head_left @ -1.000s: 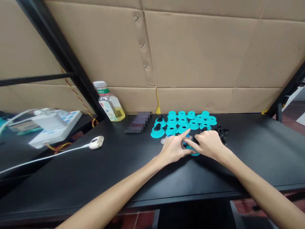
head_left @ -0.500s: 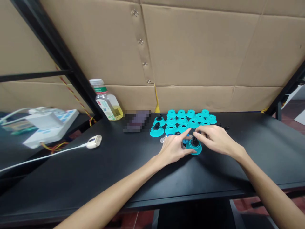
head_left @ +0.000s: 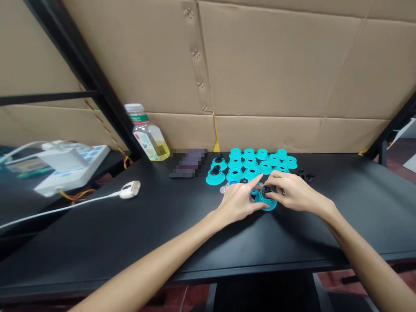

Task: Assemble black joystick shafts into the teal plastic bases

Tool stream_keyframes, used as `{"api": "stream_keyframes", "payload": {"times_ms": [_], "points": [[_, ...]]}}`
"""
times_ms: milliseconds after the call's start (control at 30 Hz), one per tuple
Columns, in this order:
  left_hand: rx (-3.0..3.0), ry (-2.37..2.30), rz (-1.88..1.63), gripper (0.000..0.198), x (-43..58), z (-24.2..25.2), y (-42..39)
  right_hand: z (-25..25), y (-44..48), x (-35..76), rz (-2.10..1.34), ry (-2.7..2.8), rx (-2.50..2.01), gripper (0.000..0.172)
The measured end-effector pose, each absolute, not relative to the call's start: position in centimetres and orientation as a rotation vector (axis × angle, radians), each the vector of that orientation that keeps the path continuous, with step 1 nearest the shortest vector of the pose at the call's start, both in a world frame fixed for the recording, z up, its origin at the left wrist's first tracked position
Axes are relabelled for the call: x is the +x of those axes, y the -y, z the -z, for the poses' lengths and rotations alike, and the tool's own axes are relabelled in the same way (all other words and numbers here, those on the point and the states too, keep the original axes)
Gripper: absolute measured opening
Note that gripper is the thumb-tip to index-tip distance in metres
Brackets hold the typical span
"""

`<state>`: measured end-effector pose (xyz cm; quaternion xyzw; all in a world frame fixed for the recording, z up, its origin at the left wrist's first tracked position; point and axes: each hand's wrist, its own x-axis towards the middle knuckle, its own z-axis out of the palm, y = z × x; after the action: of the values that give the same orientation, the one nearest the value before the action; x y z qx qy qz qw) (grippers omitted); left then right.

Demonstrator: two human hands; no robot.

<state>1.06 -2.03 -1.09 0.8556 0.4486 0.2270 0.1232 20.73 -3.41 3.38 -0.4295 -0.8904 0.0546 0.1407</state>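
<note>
A turquoise flared ring (head_left: pixel 267 205) rests on the black table in front of me. My left hand (head_left: pixel 238 200) holds it at the left side, thumb along its near edge. A small black part (head_left: pixel 265 190) sits in the ring's centre, and my right hand (head_left: pixel 289 190) pinches it from the right with thumb and fingers. Blue and clear round pieces (head_left: pixel 255 190) lie partly hidden behind my left hand. Just beyond, several turquoise rings (head_left: pixel 234 173) stand in rows. Two more turquoise rings with black parts on top (head_left: pixel 215 175) stand at the left of those rows.
Small black parts (head_left: pixel 305 175) lie right of the rows. A dark pixelated object (head_left: pixel 189 163) and a bottle of yellow liquid (head_left: pixel 150 138) stand at the back left. A white cable with a cream plug (head_left: pixel 130 190) and a white power strip (head_left: pixel 71 171) are further left. Cardboard (head_left: pixel 266 65) walls the back.
My right thumb and fingers have come down and closer onto the black part in the ring. My left hand keeps its hold. The view has shifted slightly.
</note>
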Motion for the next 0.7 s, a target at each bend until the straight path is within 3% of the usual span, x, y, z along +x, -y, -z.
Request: {"api": "stream_keyframes", "payload": {"times_ms": [267,533,700], "points": [[2.501,-1.332,-0.649,0.085,1.09,1.13,1.94,-3.36,3.68,19.96,-0.016,2.596,-1.337,0.016],[2.454,-1.354,-0.627,0.084,1.10,0.92,2.08,-3.00,3.70,20.14,0.027,2.568,-1.251,0.025],[2.404,-1.344,-0.653,0.092,1.14,0.90,1.93,-3.08,3.32,19.98,0.033,2.560,-1.268,0.017]]}}
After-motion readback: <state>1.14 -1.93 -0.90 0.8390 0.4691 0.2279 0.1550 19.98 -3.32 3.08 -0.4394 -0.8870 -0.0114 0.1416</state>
